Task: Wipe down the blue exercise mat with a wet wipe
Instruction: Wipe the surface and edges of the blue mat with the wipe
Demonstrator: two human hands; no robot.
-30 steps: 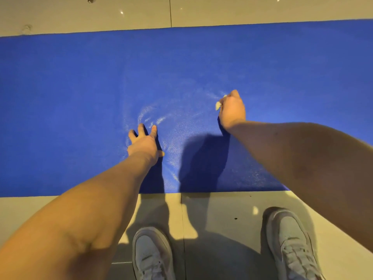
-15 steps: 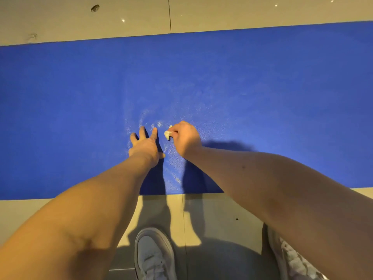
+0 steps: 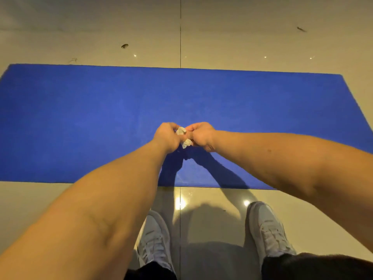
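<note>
While the blue exercise mat (image 3: 101,126) lies flat on the tiled floor (image 3: 262,33), the left hand (image 3: 166,136) and right hand (image 3: 201,136) pinch the crumpled wet wipe (image 3: 182,136) above it; likely limp, light, slippery; grip its bunched middle.

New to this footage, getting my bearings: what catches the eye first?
A blue exercise mat spans the middle, on glossy tiled floor. Over its centre the left hand and right hand meet, both pinching a crumpled white wet wipe. Two white sneakers stand on the tiles below.
</note>
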